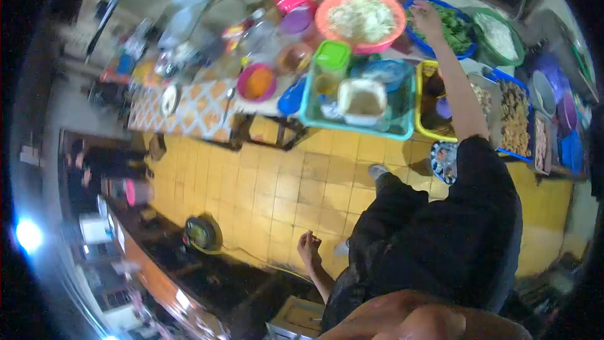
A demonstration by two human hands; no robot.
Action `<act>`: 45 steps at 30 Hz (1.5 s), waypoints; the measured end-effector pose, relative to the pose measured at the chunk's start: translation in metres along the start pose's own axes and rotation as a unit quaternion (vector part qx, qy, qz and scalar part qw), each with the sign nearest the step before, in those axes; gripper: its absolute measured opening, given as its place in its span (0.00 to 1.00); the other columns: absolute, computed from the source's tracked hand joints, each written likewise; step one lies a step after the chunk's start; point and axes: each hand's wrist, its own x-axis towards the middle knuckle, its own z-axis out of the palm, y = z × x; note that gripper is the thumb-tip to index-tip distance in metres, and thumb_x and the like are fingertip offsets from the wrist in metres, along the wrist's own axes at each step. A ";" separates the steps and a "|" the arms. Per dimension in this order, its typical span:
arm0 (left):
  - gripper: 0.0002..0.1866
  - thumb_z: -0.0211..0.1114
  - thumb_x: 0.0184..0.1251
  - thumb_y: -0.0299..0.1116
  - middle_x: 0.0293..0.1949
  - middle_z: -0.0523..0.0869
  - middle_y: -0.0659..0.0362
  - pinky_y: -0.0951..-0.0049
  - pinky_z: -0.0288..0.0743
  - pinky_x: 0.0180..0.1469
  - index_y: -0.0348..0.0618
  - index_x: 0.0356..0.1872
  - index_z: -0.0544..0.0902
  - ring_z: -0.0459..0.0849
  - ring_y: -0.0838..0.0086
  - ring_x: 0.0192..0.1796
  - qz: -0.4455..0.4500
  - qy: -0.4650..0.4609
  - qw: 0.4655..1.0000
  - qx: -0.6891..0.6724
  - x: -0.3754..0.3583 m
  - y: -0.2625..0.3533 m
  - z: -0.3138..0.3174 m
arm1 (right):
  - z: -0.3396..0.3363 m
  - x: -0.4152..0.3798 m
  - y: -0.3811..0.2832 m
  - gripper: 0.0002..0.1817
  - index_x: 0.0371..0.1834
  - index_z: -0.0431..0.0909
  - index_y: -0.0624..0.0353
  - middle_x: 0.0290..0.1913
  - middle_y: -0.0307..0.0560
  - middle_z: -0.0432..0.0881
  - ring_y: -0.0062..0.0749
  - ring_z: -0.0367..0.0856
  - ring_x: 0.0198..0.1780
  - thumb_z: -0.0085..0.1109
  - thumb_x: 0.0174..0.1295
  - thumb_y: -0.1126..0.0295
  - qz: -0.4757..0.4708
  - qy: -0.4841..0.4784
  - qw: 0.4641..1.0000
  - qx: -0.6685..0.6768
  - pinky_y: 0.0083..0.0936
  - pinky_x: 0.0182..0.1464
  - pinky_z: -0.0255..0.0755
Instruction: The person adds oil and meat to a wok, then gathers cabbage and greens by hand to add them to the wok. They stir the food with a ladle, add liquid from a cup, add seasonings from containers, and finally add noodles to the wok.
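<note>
My right hand (427, 20) reaches over the left side of a blue basin (410, 36) of chopped leafy greens (454, 30). Its fingers look bent together, and what they hold, if anything, is too blurred to make out. Left of it stands a pink basin (324, 23) full of pale shredded vegetable (360, 19). A green basin (520, 55) with white contents is on the other side. Away from the table, low above the yellow tiled floor, my left hand (308, 250) hangs with loosely curled, parted fingers and nothing visible in it.
Along the table stand a turquoise crate (306, 108) with tubs, a yellow tray (420, 132), a blue tray (520, 154) of brown pieces and a pink bowl (242, 93). A patterned container (444, 162) sits below the edge. A round dark object (202, 233) lies on the tiles (283, 182).
</note>
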 end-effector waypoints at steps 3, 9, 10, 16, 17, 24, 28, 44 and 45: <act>0.09 0.63 0.63 0.33 0.26 0.77 0.62 0.78 0.73 0.32 0.38 0.37 0.79 0.76 0.78 0.26 0.045 -0.059 0.996 0.045 0.018 0.031 0.071 | -0.066 0.066 0.105 0.18 0.49 0.76 0.55 0.36 0.51 0.83 0.39 0.83 0.37 0.57 0.57 0.61 -0.001 0.054 0.973 -0.225 0.34 0.38 0.76; 0.13 0.61 0.64 0.32 0.35 0.81 0.57 0.77 0.75 0.35 0.35 0.45 0.78 0.79 0.76 0.30 0.020 -0.137 0.971 0.197 0.052 0.047 0.125 | -0.142 0.089 0.194 0.20 0.49 0.75 0.54 0.36 0.61 0.81 0.56 0.79 0.43 0.54 0.56 0.59 0.059 -0.081 0.931 -0.352 0.43 0.46 0.73; 0.13 0.61 0.64 0.32 0.35 0.81 0.57 0.77 0.75 0.35 0.35 0.45 0.78 0.79 0.76 0.30 0.019 -0.137 0.970 0.200 0.056 0.049 0.133 | -0.142 0.086 0.208 0.20 0.50 0.74 0.56 0.36 0.61 0.81 0.56 0.79 0.43 0.53 0.57 0.59 0.008 -0.168 0.917 -0.363 0.43 0.46 0.73; 0.15 0.60 0.65 0.35 0.36 0.81 0.56 0.78 0.74 0.33 0.36 0.49 0.76 0.81 0.75 0.32 -0.041 -0.179 0.960 0.212 0.084 0.035 0.151 | -0.079 0.035 0.208 0.17 0.48 0.75 0.62 0.41 0.63 0.80 0.56 0.79 0.44 0.50 0.56 0.66 0.050 -0.286 0.849 -0.443 0.44 0.48 0.73; 0.15 0.60 0.65 0.35 0.36 0.81 0.56 0.78 0.74 0.33 0.36 0.49 0.76 0.81 0.75 0.32 -0.038 -0.174 0.961 0.210 0.088 0.026 0.144 | -0.070 0.040 0.230 0.17 0.47 0.76 0.61 0.41 0.63 0.80 0.56 0.79 0.45 0.51 0.55 0.67 0.053 -0.275 0.849 -0.448 0.44 0.49 0.73; 0.18 0.59 0.65 0.39 0.37 0.82 0.53 0.74 0.77 0.32 0.35 0.49 0.75 0.83 0.69 0.34 -0.180 -0.046 0.948 0.259 0.056 -0.056 0.060 | -0.103 0.077 0.211 0.20 0.48 0.76 0.62 0.42 0.62 0.79 0.54 0.78 0.44 0.56 0.53 0.65 -0.122 -0.244 0.849 -0.451 0.40 0.51 0.71; 0.20 0.60 0.64 0.41 0.37 0.82 0.54 0.71 0.77 0.35 0.37 0.51 0.74 0.81 0.67 0.34 -0.142 -0.019 0.988 0.060 0.023 -0.169 -0.030 | -0.086 0.075 0.197 0.20 0.50 0.77 0.59 0.40 0.61 0.80 0.54 0.79 0.43 0.56 0.55 0.62 -0.103 -0.142 0.895 -0.410 0.39 0.49 0.72; 0.23 0.59 0.53 0.50 0.39 0.85 0.48 0.65 0.75 0.46 0.42 0.42 0.83 0.84 0.63 0.41 -0.118 0.390 0.911 -0.052 -0.106 -0.331 -0.063 | 0.263 -0.241 -0.123 0.25 0.54 0.72 0.66 0.51 0.56 0.78 0.46 0.77 0.50 0.58 0.61 0.58 -0.296 -0.304 0.901 0.092 0.35 0.53 0.69; 0.22 0.59 0.54 0.49 0.39 0.85 0.47 0.65 0.75 0.46 0.44 0.42 0.84 0.84 0.64 0.41 -0.135 0.395 0.908 -0.039 -0.117 -0.346 -0.075 | 0.307 -0.297 -0.146 0.23 0.54 0.72 0.67 0.49 0.54 0.79 0.44 0.78 0.48 0.58 0.60 0.62 -0.329 -0.396 0.854 0.074 0.34 0.51 0.71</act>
